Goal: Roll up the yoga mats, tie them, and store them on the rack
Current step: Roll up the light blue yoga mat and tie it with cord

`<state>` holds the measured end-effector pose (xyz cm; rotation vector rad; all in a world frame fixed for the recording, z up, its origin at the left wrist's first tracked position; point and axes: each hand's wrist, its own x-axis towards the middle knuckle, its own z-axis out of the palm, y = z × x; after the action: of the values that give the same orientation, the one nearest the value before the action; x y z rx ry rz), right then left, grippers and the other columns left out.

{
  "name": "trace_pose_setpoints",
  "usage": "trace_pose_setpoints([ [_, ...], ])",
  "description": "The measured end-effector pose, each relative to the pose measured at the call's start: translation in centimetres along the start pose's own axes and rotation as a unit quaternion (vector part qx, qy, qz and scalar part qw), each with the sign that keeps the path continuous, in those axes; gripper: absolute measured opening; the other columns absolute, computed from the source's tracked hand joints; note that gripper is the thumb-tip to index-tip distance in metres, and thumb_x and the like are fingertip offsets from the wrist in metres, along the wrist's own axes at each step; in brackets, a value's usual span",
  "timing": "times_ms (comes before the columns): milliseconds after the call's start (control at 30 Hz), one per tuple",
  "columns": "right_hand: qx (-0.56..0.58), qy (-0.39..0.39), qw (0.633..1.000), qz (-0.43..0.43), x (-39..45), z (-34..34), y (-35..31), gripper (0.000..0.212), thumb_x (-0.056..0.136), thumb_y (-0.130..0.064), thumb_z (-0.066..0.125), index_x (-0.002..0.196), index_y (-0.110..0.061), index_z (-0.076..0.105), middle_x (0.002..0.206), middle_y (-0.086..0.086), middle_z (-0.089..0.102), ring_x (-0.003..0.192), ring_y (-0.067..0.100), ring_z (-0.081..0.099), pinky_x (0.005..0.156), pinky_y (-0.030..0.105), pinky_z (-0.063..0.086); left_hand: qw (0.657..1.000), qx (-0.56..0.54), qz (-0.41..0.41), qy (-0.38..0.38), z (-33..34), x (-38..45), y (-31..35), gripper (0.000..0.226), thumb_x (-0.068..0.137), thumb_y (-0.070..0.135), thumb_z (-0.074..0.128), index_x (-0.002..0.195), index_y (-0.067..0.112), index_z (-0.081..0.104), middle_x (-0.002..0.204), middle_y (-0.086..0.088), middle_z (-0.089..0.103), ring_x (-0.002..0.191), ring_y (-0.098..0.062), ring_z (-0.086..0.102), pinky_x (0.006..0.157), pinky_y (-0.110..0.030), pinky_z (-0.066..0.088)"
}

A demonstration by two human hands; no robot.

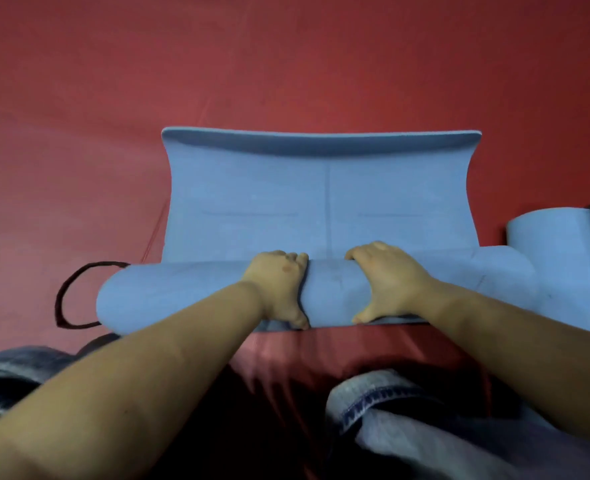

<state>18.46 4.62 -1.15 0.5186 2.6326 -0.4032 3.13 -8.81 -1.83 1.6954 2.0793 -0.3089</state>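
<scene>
Both hands clamped on the half-rolled blue yoga mat (321,202), lying on the red floor (286,64).

The left hand (279,289) and right hand (383,282) sit close together at mid-roll, fingers over the far side, thumbs near. The mat looks soft, springy foam, likely light; its unrolled end beyond the hands curls up. A dark strap (68,292) loops left of the left hand, a rolled blue mat (560,265) right of the right hand. Spreading the grip should keep the ends even.

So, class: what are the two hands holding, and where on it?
Both the left hand and right hand grip the blue yoga mat at the middle of its rolled part, side by side.
</scene>
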Motion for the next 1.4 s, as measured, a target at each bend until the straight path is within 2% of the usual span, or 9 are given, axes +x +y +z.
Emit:
trace_pose_setpoints([
  [167,0.028,0.005,0.999,0.018,-2.3,2.4,-0.7,0.104,0.057,-0.059,0.078,0.142,-0.020,0.033,0.140,-0.001,0.041,0.131,0.018,0.035,0.111,0.027,0.019,0.999,-0.028,-0.017,-0.026,1.1,-1.5,0.9,0.093,0.051,0.062,0.078,0.125,0.018,0.043,0.121,0.001,0.056,0.110,-0.020,0.053,0.089,-0.029,0.043],
  [400,0.048,0.224,0.973,-0.013,-3.8,5.9,-0.1,0.076,0.076,-0.060,0.050,0.133,-0.010,0.052,0.136,0.009,0.054,0.127,0.022,0.042,0.109,0.036,0.023,0.983,-0.143,-0.007,-0.114,-0.7,1.0,-1.7,0.094,0.049,0.062,0.082,0.128,0.026,0.046,0.124,0.005,0.057,0.116,-0.018,0.052,0.095,-0.029,0.042],
  [600,0.086,0.034,0.996,-0.004,2.0,0.6,3.4,0.081,0.082,-0.069,0.044,0.148,-0.024,0.028,0.152,-0.001,0.034,0.139,0.017,0.031,0.113,0.029,0.017,0.975,-0.075,0.042,0.204,2.7,-0.6,-1.7,0.081,0.079,0.068,0.038,0.122,0.004,0.061,0.123,-0.017,0.062,0.109,-0.033,0.062,0.091,-0.045,0.049],
  [667,0.083,-0.009,0.996,0.024,3.3,-0.6,3.8,0.075,0.086,-0.062,0.048,0.148,-0.026,0.027,0.152,-0.003,0.032,0.140,0.016,0.028,0.115,0.031,0.014,0.976,-0.087,0.008,0.198,3.7,-0.3,-0.8,0.076,0.080,0.059,0.040,0.122,-0.001,0.060,0.124,-0.020,0.060,0.111,-0.035,0.061,0.092,-0.051,0.047],
  [800,0.033,0.163,0.983,0.074,2.1,2.7,0.9,0.081,0.079,-0.065,0.029,0.139,-0.014,0.047,0.142,0.009,0.047,0.134,0.026,0.039,0.114,0.041,0.019,0.979,-0.121,0.014,0.163,2.2,2.3,-2.5,0.081,0.082,0.064,0.037,0.132,0.002,0.051,0.134,-0.017,0.054,0.122,-0.032,0.053,0.105,-0.041,0.038],
  [933,-0.009,0.211,0.975,0.063,1.5,4.6,-0.6,0.076,0.080,-0.058,0.038,0.139,-0.011,0.044,0.142,0.013,0.047,0.133,0.030,0.037,0.112,0.045,0.019,0.988,-0.124,-0.003,0.089,-0.5,4.8,-4.1,0.072,0.092,0.056,0.041,0.147,0.013,0.028,0.153,-0.007,0.030,0.139,-0.021,0.028,0.113,-0.027,0.014],
  [1133,0.060,0.048,0.995,0.066,6.7,-2.1,3.0,0.073,0.089,-0.057,0.048,0.150,-0.025,0.021,0.156,-0.001,0.023,0.143,0.016,0.018,0.117,0.037,0.007,0.981,-0.075,-0.048,0.170,1.6,3.9,-1.3,0.071,0.083,0.053,0.036,0.119,-0.004,0.060,0.121,-0.022,0.061,0.111,-0.037,0.060,0.093,-0.050,0.046],
  [1300,0.015,0.258,0.962,0.086,4.7,2.2,1.6,0.076,0.080,-0.063,0.041,0.137,-0.013,0.048,0.141,0.010,0.048,0.132,0.028,0.042,0.112,0.043,0.017,0.980,-0.102,-0.046,0.167,0.0,6.0,-2.8,0.079,0.086,0.062,0.035,0.135,0.002,0.047,0.138,-0.016,0.049,0.128,-0.030,0.045,0.110,-0.039,0.030],
  [1400,0.013,0.274,0.958,0.078,5.3,2.6,2.0,0.081,0.076,-0.066,0.039,0.137,-0.013,0.048,0.140,0.009,0.049,0.131,0.028,0.043,0.110,0.044,0.019,0.982,-0.099,-0.044,0.153,-1.7,8.1,-4.3,0.074,0.092,0.060,0.035,0.146,0.010,0.028,0.151,-0.009,0.032,0.139,-0.023,0.027,0.115,-0.031,0.013],
])
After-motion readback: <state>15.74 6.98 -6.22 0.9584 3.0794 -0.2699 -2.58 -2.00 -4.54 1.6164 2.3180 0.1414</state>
